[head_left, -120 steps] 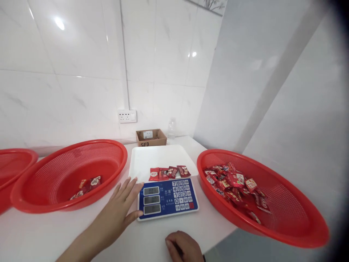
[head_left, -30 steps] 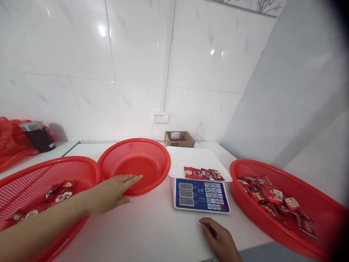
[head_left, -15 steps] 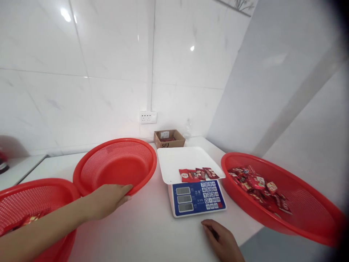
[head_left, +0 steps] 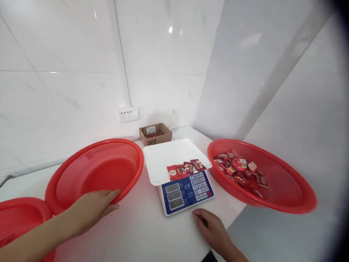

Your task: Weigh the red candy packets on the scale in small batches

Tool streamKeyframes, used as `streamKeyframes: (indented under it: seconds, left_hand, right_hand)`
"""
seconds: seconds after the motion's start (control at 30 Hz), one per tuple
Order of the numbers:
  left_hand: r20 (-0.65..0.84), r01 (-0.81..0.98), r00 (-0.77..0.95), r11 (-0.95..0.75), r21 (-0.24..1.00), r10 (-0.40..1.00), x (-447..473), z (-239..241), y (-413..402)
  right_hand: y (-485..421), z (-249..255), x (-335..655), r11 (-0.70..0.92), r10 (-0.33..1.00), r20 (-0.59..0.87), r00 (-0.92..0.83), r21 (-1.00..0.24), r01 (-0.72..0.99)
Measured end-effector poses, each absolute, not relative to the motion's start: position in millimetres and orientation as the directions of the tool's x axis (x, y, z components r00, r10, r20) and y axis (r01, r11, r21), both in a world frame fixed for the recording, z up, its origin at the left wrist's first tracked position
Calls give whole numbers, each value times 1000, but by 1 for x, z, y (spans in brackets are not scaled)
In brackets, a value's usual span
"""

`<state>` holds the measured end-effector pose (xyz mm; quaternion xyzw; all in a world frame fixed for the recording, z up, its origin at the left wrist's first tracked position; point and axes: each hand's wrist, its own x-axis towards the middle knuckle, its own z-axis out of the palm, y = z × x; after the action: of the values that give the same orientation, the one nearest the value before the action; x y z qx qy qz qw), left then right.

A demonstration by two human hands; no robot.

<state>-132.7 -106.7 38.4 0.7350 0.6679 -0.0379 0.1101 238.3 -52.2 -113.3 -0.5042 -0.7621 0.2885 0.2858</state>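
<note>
My left hand (head_left: 95, 208) is at the near right rim of a red plastic basket (head_left: 68, 169), fingers over the edge and thumb outside, closed on it. This basket has mesh sides and a solid bottom with nothing on it. My right hand (head_left: 211, 230) rests on the table in front of a digital scale (head_left: 188, 193), its fingers curled in and nothing visible in them. On the scale's white tray (head_left: 169, 153) several small red snack packets (head_left: 187, 169) lie in a row along the near edge.
A second red basket (head_left: 289, 174) on the right holds a heap of red packets (head_left: 240, 169) and juts past the table edge. Another red basket (head_left: 24, 211) is partly visible at far left. Behind the scale stands a cardboard box (head_left: 156, 134) near a wall socket (head_left: 129, 114).
My view has turned to the right, so the baskets and scale appear farther left. My left hand stays at the basket rim, and my right hand stays curled before the scale.
</note>
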Motion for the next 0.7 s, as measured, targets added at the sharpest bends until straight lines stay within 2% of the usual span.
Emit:
streamKeyframes:
  seconds: [0.2, 0.3, 0.43, 0.7]
  left_hand:
    - [-175, 986, 146, -129, 100, 974, -95, 43, -92]
    - [-152, 962, 258, -240, 131, 954, -45, 44, -71]
    - [-77, 913, 393, -379, 149, 916, 21, 30, -32]
    - [10, 938, 325, -324, 123, 946, 66, -4, 3]
  right_hand:
    - [-45, -107, 244, 287, 898, 38, -438, -806, 518]
    - [-43, -105, 248, 297, 859, 7, -511, -822, 487]
    - [-39, -110, 256, 357, 804, 43, -593, -833, 423]
    - [-37, -119, 262, 395, 780, 107, -616, -848, 353]
